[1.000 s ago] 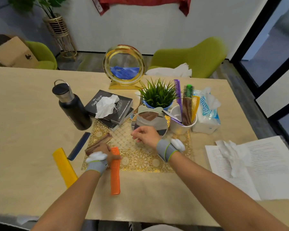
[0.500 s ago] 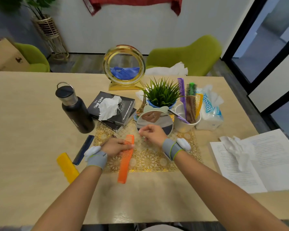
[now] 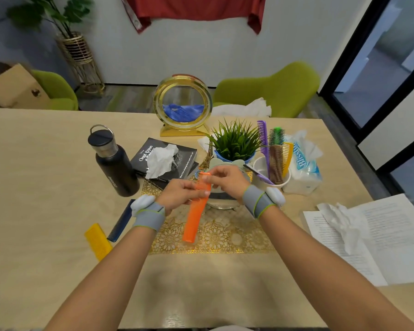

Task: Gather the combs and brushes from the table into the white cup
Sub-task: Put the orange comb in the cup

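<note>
An orange comb [image 3: 196, 213] hangs above the gold placemat [image 3: 215, 237], held by both hands. My left hand [image 3: 181, 193] grips its upper middle, and my right hand [image 3: 226, 179] pinches its top end. To the right stands the white cup [image 3: 261, 167], which holds a purple comb [image 3: 263, 139], a green round brush [image 3: 277, 136], a brown comb [image 3: 275, 163] and a yellow comb [image 3: 287, 156]. On the table at the left lie a dark blue comb [image 3: 120, 223] and another yellow comb [image 3: 98, 241]. A small mirror is mostly hidden behind my hands.
A black bottle [image 3: 112, 163] stands left of stacked books [image 3: 167, 158] with a crumpled tissue on top. A potted plant [image 3: 234, 142], gold sand frame [image 3: 183, 107] and tissue pack [image 3: 304, 166] crowd the back. An open book [image 3: 378, 237] with a tissue lies at the right.
My left hand lifted the orange comb off the mat and carried it up and right. My right hand closed on its top end.
</note>
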The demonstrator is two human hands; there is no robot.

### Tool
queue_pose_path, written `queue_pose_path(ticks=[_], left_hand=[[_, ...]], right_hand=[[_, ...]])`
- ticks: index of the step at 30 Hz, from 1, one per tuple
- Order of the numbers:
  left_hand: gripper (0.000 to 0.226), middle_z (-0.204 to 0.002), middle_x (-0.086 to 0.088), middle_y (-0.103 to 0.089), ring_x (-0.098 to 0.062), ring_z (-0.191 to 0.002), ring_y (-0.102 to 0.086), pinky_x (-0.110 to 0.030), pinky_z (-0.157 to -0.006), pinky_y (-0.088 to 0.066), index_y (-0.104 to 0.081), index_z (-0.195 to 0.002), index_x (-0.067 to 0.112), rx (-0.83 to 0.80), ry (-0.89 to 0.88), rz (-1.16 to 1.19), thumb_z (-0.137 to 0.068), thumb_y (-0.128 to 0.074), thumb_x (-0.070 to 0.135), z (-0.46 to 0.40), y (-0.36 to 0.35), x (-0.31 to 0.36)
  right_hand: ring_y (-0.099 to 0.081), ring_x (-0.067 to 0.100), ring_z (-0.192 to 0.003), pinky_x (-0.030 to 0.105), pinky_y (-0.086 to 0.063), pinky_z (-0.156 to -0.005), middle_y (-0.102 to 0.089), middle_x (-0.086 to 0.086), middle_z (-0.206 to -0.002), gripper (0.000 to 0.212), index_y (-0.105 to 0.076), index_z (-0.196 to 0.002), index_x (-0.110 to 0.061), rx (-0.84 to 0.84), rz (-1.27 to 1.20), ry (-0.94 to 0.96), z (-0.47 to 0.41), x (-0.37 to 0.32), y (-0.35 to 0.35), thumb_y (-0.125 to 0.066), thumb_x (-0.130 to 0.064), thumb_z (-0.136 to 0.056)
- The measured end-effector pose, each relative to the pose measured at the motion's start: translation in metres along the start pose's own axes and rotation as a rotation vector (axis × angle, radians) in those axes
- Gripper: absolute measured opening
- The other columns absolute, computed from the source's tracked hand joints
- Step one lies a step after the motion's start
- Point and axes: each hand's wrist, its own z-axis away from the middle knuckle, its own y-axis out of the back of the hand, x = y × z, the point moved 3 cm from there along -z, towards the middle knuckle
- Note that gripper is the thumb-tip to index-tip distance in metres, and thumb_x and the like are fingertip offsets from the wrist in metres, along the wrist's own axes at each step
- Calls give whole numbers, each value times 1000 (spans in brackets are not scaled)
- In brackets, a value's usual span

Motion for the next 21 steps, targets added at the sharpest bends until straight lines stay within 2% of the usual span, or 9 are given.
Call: queue_pose_path(ticks=[4,8,11,16,21], left_hand=[[8,-67,8,-71,-5,-64,-65,-19,-60,-53,-69,-70,21,-6,-28,12,-72,-77,19,-4,-5,13],[10,-62,10,-69,1,-52,-64,-12,-48,-50,-68,-75,22,-6,-58,51,-73,-76,17,-6,-17,29],[9,-64,6,-65,2,-48,-61,-10,-47,-48,-69,-79,22,3,-79,42,-74,-75,18,-9,-24,37],[7,-48,12,-63,3,-46,-58,-9,-47,-47,-68,-76,19,10,-108,74,-76,-74,15,-14,-37,51],[8,-49,15,-63,3,-51,-58,-10,-53,-47,-68,-73,23,70,-138,68,-76,-74,19,-21,-51,63]], right_hand=[[-52,0,-46,7,-37,-41,-56,-1,-64,11,-61,-73,-15,91,-56,59,0,-21,33,-63,-14,-84],[-48,-3,-37,10,-33,-36,-52,3,-62,19,-54,-71,-19,278,-255,102,-2,-36,79,-54,-14,-90],[-46,-1,-36,10,-29,-34,-53,3,-64,19,-51,-72,-17,427,-383,145,-3,-43,114,-51,-15,-91],[-48,-2,-37,12,-36,-38,-51,1,-68,24,-47,-71,-19,593,-496,201,-4,-45,167,-44,-13,-94],[-52,-2,-37,12,-42,-41,-50,1,-69,23,-47,-72,-20,660,-524,187,-8,-30,202,-44,-14,-94]])
